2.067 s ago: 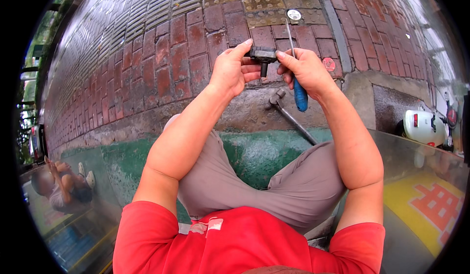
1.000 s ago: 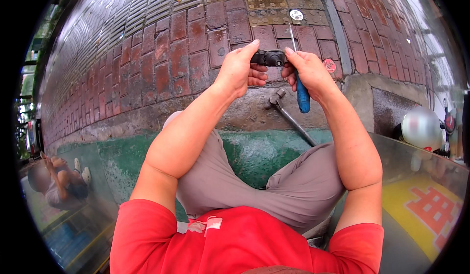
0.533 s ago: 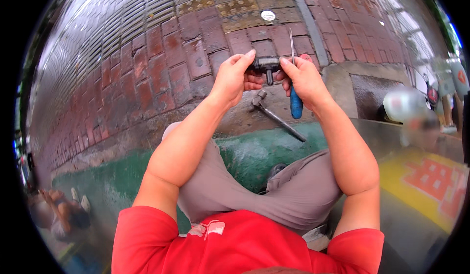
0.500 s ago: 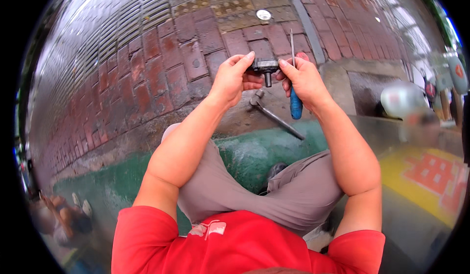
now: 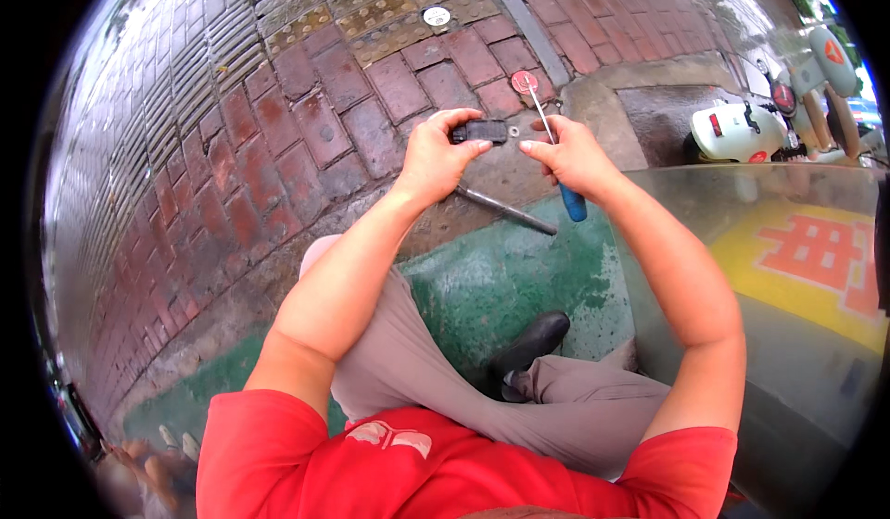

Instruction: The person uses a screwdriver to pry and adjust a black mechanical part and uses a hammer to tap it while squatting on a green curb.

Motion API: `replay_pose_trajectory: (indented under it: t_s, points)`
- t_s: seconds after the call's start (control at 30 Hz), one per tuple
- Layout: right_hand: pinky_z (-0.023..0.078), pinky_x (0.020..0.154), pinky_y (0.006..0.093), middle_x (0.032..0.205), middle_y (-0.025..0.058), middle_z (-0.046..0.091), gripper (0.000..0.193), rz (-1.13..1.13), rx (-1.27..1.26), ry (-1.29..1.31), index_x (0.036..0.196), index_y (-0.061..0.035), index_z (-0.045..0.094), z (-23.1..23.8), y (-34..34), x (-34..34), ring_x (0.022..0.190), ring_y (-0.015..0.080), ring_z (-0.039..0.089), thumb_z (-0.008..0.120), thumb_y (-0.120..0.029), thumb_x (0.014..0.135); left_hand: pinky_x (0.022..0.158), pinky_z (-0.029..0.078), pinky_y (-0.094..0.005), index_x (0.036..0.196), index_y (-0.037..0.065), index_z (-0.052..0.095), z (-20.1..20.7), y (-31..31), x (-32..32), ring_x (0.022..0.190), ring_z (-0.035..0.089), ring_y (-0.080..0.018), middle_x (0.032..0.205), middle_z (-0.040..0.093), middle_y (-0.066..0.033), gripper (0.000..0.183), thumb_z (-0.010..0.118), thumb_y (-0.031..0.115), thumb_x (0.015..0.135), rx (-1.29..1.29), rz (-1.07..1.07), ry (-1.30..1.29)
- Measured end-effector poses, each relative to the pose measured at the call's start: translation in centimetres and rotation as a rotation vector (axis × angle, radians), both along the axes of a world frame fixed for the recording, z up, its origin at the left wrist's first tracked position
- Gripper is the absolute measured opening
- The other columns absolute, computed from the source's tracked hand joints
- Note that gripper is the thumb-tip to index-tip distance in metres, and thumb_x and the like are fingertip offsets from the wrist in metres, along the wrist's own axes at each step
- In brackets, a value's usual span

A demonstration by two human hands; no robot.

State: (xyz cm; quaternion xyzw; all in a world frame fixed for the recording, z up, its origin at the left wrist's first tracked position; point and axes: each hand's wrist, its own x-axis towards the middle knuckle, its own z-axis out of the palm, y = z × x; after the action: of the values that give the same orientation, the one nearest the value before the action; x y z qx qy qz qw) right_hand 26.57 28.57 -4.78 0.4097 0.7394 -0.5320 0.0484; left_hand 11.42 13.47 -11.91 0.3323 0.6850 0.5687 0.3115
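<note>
My left hand (image 5: 432, 158) is closed on a small black rectangular part (image 5: 484, 131), fingers behind it and thumb along its near edge. Its exact kind I cannot make out. A screwdriver (image 5: 574, 206) with a blue handle and thin metal shaft is in my right hand (image 5: 577, 156), its tip pointing away from me. A gap separates my right fingers from the black part. In that gap shows a small pale ring (image 5: 514, 132), perhaps on the ground. Below my hands lies a hammer (image 5: 510, 211); its head is hidden by my left hand.
Wet red brick paving (image 5: 371, 139) stretches ahead, with a red disc (image 5: 524, 82) and a white disc (image 5: 436, 16) on it. Green-painted ground (image 5: 464, 287) lies around my black shoe (image 5: 538, 338). A see-through panel (image 5: 677, 241) stands at right, a white scooter (image 5: 742, 134) beyond it.
The black part has turned, hiding the stem that pointed down. My right fingers have come off it, keeping the screwdriver. My view has shifted, and the hammer's head is now covered.
</note>
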Motion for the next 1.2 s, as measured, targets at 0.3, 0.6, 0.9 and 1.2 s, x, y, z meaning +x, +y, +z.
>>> replay_pose_trajectory:
  t_s: [0.3,0.6,0.9,1.2]
  points:
    - [0.053,0.047,0.0325,0.086,0.0117,0.061,0.068,0.067,-0.452,-0.120,0.144,-0.0012,0.035,-9.5,4.3,6.4,0.059,0.0167,0.059,0.064,-0.002,0.083,0.092,0.051,-0.0397,0.109,0.003,0.069,-15.2,-3.8,2.4,0.103,0.066,-0.0332,0.109,0.069,-0.0187,0.039,0.080,0.014,0.074,-0.572,0.456,0.331]
    - [0.052,0.051,0.0355,0.079,0.0102,0.062,0.055,0.479,-0.321,-0.209,0.128,-0.0011,0.055,-22.5,0.6,4.2,0.058,0.0195,0.059,0.058,0.001,0.074,0.090,0.051,-0.0352,0.113,0.003,0.068,-30.1,-14.1,7.2,0.098,0.067,-0.0250,0.106,0.071,-0.0144,0.045,0.081,0.007,0.071,-0.494,0.908,-0.062]
    - [0.051,0.088,0.0432,0.103,0.0243,0.068,0.039,1.304,0.300,-0.195,0.107,0.0020,0.066,-21.8,-3.3,-5.0,0.101,0.0386,0.064,0.066,-0.006,0.070,0.092,0.051,-0.0368,0.110,0.008,0.070,-28.0,-12.5,9.2,0.105,0.064,-0.0307,0.111,0.066,-0.0143,0.040,0.081,0.014,0.072,-0.579,0.636,0.241]
    - [0.051,0.082,0.0457,0.092,0.0233,0.068,0.024,1.289,0.393,0.142,0.096,0.0013,0.067,-21.0,-2.5,-5.7,0.092,0.0400,0.065,0.063,-0.009,0.075,0.092,0.050,-0.0397,0.112,0.004,0.068,-27.9,-12.2,8.0,0.105,0.063,-0.0336,0.112,0.066,-0.0183,0.044,0.081,0.022,0.074,-0.735,0.540,0.376]
